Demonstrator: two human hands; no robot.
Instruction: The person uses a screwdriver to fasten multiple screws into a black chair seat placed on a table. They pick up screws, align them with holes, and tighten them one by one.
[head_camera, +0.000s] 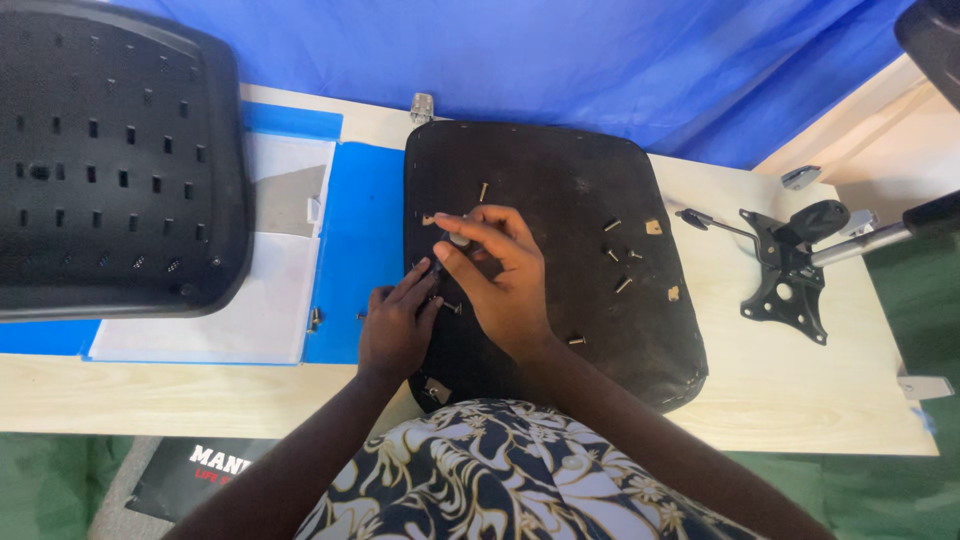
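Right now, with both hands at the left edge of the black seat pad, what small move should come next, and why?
Probably press the small part down and turn it. The right hand pinches a small light piece above the black seat pad, and the left hand steadies the pad's edge right beside it. Loose screws wait nearby.

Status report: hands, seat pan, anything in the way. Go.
Left hand on seat pan edge. Right hand pinching small silver part. Loose screws scattered on pan.
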